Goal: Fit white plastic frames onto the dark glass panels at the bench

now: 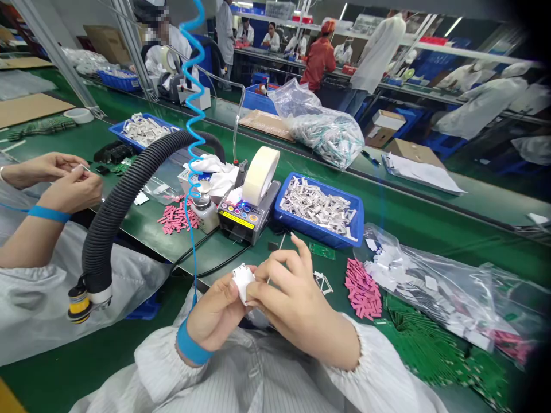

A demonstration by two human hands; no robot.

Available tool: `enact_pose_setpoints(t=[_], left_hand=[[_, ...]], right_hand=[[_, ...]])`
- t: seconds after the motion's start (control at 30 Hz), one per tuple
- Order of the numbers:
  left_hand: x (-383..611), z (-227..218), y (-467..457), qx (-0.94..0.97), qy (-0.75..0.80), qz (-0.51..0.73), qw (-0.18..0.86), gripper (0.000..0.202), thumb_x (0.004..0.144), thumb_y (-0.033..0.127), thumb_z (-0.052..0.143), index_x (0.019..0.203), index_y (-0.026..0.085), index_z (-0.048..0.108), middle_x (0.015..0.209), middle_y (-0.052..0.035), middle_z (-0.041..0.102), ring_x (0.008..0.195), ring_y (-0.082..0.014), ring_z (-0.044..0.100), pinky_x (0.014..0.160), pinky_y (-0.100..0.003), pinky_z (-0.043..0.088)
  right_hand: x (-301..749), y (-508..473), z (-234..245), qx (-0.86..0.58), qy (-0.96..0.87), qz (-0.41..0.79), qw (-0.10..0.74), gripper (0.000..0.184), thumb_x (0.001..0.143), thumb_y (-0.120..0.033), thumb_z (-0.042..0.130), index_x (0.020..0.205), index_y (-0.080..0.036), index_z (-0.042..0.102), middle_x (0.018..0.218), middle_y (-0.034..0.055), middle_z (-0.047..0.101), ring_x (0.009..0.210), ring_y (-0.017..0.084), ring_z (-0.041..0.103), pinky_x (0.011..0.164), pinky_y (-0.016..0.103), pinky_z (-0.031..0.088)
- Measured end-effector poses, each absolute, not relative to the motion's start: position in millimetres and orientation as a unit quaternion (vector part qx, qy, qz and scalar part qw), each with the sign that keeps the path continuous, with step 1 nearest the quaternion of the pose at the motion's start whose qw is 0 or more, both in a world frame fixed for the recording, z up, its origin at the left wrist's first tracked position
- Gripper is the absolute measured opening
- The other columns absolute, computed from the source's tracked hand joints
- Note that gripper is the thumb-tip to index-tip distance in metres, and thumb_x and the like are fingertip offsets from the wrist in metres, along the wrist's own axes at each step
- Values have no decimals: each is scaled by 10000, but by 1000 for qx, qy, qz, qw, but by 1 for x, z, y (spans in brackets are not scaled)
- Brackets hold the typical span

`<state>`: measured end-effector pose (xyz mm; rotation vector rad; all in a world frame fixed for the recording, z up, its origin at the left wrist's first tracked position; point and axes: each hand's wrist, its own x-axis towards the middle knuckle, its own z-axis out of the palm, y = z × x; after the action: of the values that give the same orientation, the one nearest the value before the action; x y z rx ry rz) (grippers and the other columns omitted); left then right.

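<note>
My left hand point(214, 310), with a blue wrist strap point(193, 343) around its wrist, and my right hand point(297, 298) together pinch a small white folded piece point(242, 283) in front of my chest. A thin pale strip rises beside my right fingers. Just past my right hand lie a small green circuit board point(322, 250) and a white open frame piece point(322, 282). A loose pile of pink pads point(363, 289) sits to the right of my right hand. The blue tray point(310, 232) of white pieces stands beyond my fingertips, apart from them.
A tape dispenser point(247, 212) holds a wide roll of tape point(260, 175). A plastic bag of white pieces point(430, 287) and stacked green boards point(439, 353) lie on the right. A black corrugated hose point(124, 172) arches left, where a co-worker's hands point(55, 180) work.
</note>
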<state>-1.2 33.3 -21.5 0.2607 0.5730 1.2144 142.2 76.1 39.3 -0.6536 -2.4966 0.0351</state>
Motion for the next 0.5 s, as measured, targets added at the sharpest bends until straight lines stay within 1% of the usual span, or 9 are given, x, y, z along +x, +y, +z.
enact_pose_setpoints(t=[0.07,0.1,0.17,0.2,0.23,0.3,0.37,0.43,0.5], left_hand=[[-3,-24,32,88,244,572,778,343,636,367,752,939,213,703,895,-23,705,798,-135,613,731,-261,488],[-4,-26,31,76,237,577,778,344,633,369,753,945,233,701,899,-18,709,810,-141,616,758,-287,493],[-3,-29,29,63,225,584,777,352,634,377,750,962,264,693,921,-14,709,837,-157,618,819,-352,490],[-2,-30,28,62,220,588,775,353,635,382,747,967,277,690,943,-12,705,864,-165,615,851,-381,480],[-1,-31,27,63,219,590,775,348,640,388,742,970,291,688,970,-8,699,899,-173,610,879,-401,468],[0,-32,25,87,227,587,773,326,665,420,712,973,315,685,1031,-6,682,987,-195,589,922,-431,441],[-4,-30,24,160,263,585,750,323,698,449,670,992,314,682,1112,-22,654,1054,-225,566,952,-448,417],[-14,-27,26,301,337,592,667,333,729,419,648,1038,297,669,1226,-51,595,1136,-260,520,986,-451,388],[-30,-21,29,481,417,571,518,415,740,321,655,1152,298,609,1315,-69,535,1223,-274,448,1034,-455,335]], right_hand=[[142,74,31,-258,-902,84,335,126,869,-275,525,792,-232,615,851,10,578,874,183,494,1010,517,240],[142,73,26,-275,-884,109,362,128,847,-345,558,845,-230,615,875,22,570,872,186,507,996,509,260],[139,68,18,-323,-849,128,399,287,780,-451,614,940,-212,597,875,42,552,846,200,525,966,511,283],[137,65,15,-349,-834,128,407,343,746,-471,639,958,-206,588,859,42,550,829,207,528,956,518,282],[134,62,13,-370,-824,126,411,349,721,-460,663,948,-208,583,838,35,554,814,209,530,954,525,273],[128,59,11,-387,-812,129,418,245,707,-365,679,883,-227,578,791,8,571,791,200,530,960,527,252],[125,58,13,-385,-803,143,432,159,699,-264,655,823,-231,561,746,-16,574,765,182,529,962,512,251],[126,61,17,-379,-805,160,428,166,671,-220,639,811,-223,550,731,-20,568,752,174,528,955,501,263],[129,64,20,-374,-819,172,399,183,648,-210,644,806,-211,551,733,-15,566,759,176,528,949,498,268]])
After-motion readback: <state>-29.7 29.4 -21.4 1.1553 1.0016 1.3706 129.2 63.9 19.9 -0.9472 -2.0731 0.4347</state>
